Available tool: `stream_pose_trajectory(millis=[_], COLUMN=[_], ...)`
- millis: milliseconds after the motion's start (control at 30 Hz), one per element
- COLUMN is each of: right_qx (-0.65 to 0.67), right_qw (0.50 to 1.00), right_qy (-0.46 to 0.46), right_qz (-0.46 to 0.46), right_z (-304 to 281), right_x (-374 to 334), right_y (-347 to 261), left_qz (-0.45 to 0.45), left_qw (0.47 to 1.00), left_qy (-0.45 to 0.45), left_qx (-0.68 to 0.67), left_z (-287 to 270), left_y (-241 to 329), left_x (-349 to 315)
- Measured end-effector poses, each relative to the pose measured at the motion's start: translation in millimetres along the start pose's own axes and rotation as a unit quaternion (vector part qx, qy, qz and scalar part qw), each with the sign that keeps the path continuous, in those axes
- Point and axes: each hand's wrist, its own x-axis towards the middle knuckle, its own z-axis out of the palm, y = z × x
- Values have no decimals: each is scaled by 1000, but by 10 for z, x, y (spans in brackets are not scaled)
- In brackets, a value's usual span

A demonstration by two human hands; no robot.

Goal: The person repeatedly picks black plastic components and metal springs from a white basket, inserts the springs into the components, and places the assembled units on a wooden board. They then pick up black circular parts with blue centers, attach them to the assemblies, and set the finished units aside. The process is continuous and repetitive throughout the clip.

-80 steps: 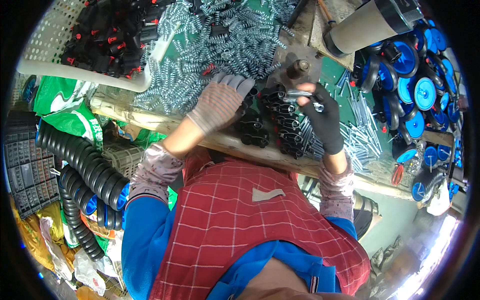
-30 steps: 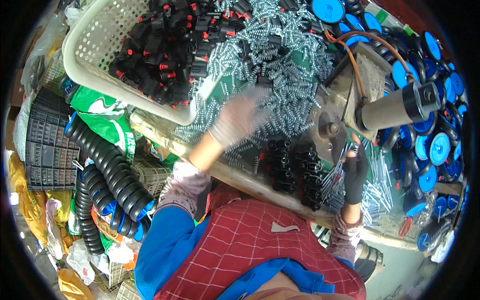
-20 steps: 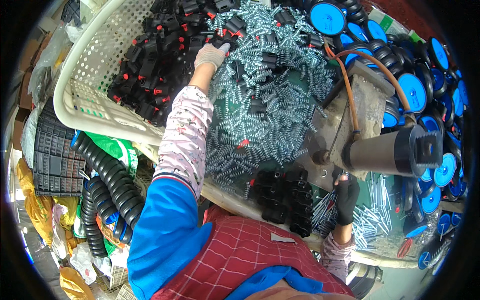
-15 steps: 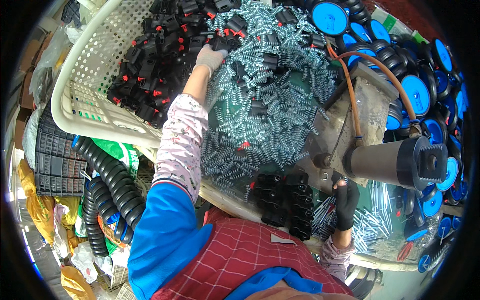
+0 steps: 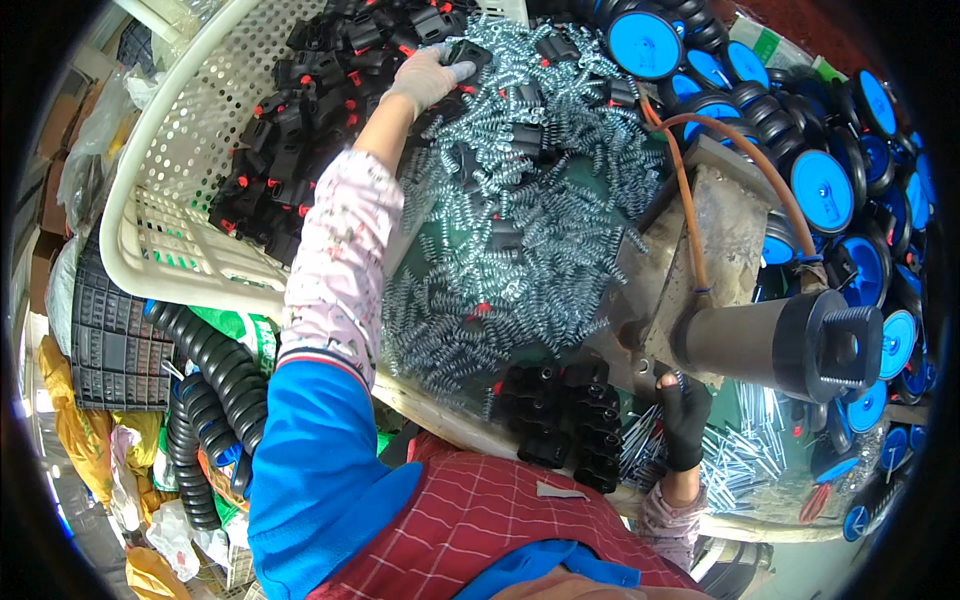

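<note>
My left hand [image 5: 428,80], in a white glove, reaches to the seam between a heap of black plastic housings with red tabs [image 5: 325,120] and a wide pile of metal coil springs [image 5: 550,250]. Its fingers and thumb close round one black plastic housing [image 5: 468,54] lying at the springs' edge. My right hand [image 5: 686,425] wears a dark glove with bare fingertips. Those fingers are curled together beside the metal press fixture, above loose metal pins [image 5: 745,445]; what they pinch is too small to make out. Several black housings [image 5: 565,415] stand in rows left of it.
A white perforated basket [image 5: 150,240] tips toward the table at the left. A grey cylinder [image 5: 750,345] with orange hoses [image 5: 690,210] juts out on the right. Blue-hubbed black wheels [image 5: 825,190] are heaped beyond it. Stacked black wheels [image 5: 215,350] and bags lie lower left.
My left hand has moved farther away and slightly right, its fingers now round a housing. My right hand stays by the fixture, its fingers slightly shifted. The whole view has shifted a little.
</note>
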Motion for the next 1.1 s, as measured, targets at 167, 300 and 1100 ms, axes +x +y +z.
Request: stream_pose_trajectory(millis=[167,300,1100], right_qx=[-40,-57,176], right_qw=[999,998,984], right_qy=[5,-4,39], right_qz=[7,-21,-11], right_z=[-15,-61,-6], right_x=[-5,-41,62], right_y=[-38,19,-146], left_qz=[-94,91,128], left_qw=[939,899,972], left_qy=[-92,50,185], left_qx=[319,425,64], left_z=[-11,135,205], left_y=[402,359,386], left_x=[281,-49,-1249])
